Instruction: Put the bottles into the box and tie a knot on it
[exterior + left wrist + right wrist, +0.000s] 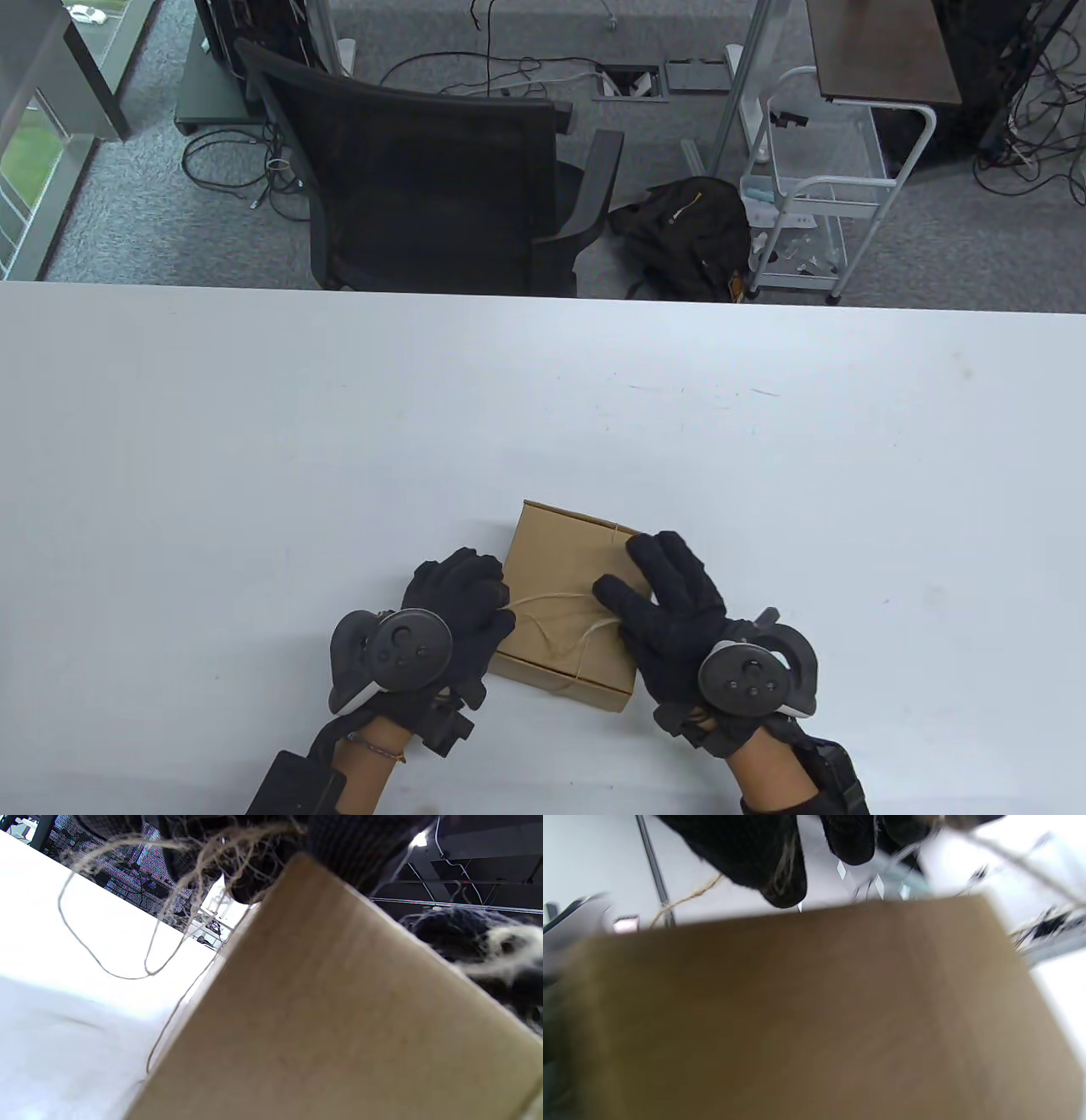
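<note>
A closed brown cardboard box (564,594) lies near the table's front edge, with pale twine (551,604) across its lid. No bottles are visible. My left hand (462,598) sits at the box's left side with fingers curled, pinching the twine. In the left wrist view, frayed twine (127,976) loops down from those fingers (254,878) beside the box wall (322,1018). My right hand (670,594) lies on the right part of the lid, fingers stretched, its thumb on the twine. In the right wrist view its fingers (768,866) hang over the blurred box (806,1014).
The white table (254,475) stretches wide around the box. Beyond its far edge stand a black office chair (424,170), a black bag (687,238) on the floor and a white wire cart (814,212).
</note>
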Tool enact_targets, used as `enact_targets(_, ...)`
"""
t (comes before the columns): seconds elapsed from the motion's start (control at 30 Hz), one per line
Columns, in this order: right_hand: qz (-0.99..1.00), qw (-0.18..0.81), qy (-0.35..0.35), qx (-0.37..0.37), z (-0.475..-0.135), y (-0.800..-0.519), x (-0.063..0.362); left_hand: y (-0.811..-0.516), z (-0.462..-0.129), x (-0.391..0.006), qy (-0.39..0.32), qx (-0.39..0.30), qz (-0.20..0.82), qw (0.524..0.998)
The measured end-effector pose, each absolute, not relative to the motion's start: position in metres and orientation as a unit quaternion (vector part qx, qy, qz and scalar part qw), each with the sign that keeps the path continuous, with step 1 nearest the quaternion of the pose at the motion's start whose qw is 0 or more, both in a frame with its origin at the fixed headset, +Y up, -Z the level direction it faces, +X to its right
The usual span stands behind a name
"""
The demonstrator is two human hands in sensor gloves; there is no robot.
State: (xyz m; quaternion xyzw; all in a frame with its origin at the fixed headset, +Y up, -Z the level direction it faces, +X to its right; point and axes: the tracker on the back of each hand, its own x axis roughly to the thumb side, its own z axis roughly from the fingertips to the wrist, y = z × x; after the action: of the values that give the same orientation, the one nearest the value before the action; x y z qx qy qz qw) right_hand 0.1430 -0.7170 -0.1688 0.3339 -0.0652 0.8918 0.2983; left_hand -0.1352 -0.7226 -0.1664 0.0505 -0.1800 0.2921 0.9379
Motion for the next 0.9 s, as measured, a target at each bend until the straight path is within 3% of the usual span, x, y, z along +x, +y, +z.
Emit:
enact_targets(0.07, 0.885, 0.301, -0.048, 0.352, -0.169, -0.724, 0.134, -0.722, -0.165, -0.135, -0.185, 0.051, 0.288, 0.938)
enact_targets(0.17, 0.908, 0.268, -0.024, 0.322, -0.172, -0.729, 0.137, -0.719, -0.165, -0.137, -0.186, 0.056, 0.294, 0.936)
enact_targets(0.27, 0.902, 0.305, -0.048, 0.302, -0.174, -0.731, 0.145, -0.713, -0.165, -0.143, -0.192, 0.059, 0.328, 0.923)
enact_targets(0.4, 0.888, 0.367, -0.136, 0.24, -0.176, -0.723, 0.162, -0.711, -0.164, -0.148, -0.193, 0.061, 0.364, 0.909)
enact_targets(0.5, 0.879, 0.411, -0.14, 0.198, -0.178, -0.719, 0.177, -0.712, -0.164, -0.146, -0.192, 0.064, 0.342, 0.918)
enact_targets(0.73, 0.857, 0.503, -0.096, 0.059, -0.191, -0.738, 0.21, -0.706, -0.165, -0.15, -0.206, 0.054, 0.369, 0.905)
enact_targets(0.9, 0.85, 0.525, -0.043, -0.024, -0.195, -0.753, 0.219, -0.704, -0.166, -0.154, -0.26, 0.025, 0.387, 0.884)
